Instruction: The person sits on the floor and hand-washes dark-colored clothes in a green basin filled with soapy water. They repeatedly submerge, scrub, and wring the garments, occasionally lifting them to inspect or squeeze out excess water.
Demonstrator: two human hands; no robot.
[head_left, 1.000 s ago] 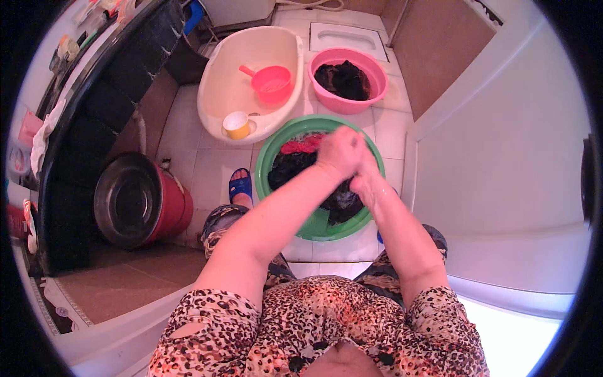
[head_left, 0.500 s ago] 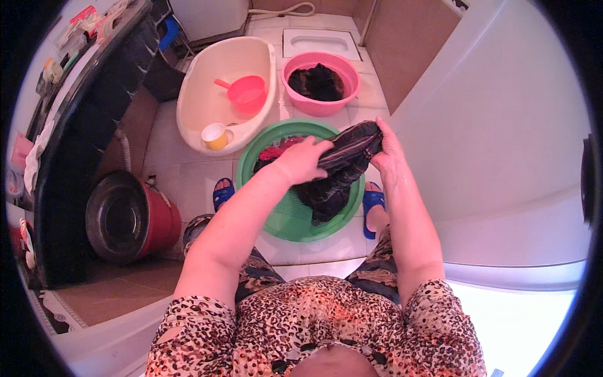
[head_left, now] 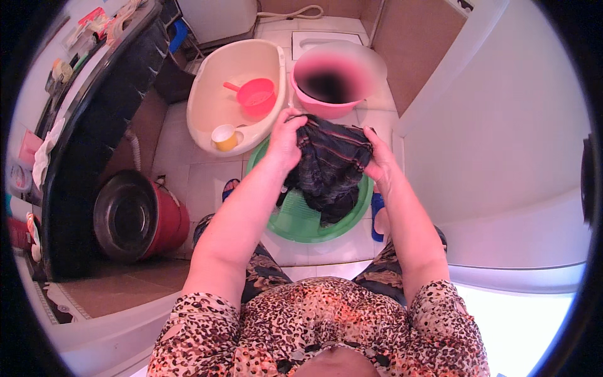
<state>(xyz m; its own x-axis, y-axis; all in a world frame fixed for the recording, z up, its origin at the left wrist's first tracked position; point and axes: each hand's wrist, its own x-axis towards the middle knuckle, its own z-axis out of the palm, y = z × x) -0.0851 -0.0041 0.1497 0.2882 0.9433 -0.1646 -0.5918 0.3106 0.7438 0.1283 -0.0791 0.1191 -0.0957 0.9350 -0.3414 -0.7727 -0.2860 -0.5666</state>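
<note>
A dark garment with thin reddish stripes (head_left: 330,151) is stretched between my two hands over a green basin (head_left: 295,229). My left hand (head_left: 286,143) grips the garment's upper left corner, thumb on top. On the opposite edge, my right hand (head_left: 378,160) pinches the cloth near its upper right corner. The lower folds hang into the basin, which has a ridged washboard surface (head_left: 297,210) at its near side. The cloth and my left arm hide most of the basin's far part.
Beyond stands a cream bathtub (head_left: 202,94) holding a pink dipper (head_left: 256,97) and a yellow cup (head_left: 224,138). Right of it, a pink basin (head_left: 323,109) has blurred dark contents. A red bucket (head_left: 173,220) with a black basin (head_left: 122,217) is at left. A pale panel (head_left: 502,157) rises at right.
My left hand has moved from beside the garment to its upper left corner and now grips it. The garment has been spread wider between both hands.
</note>
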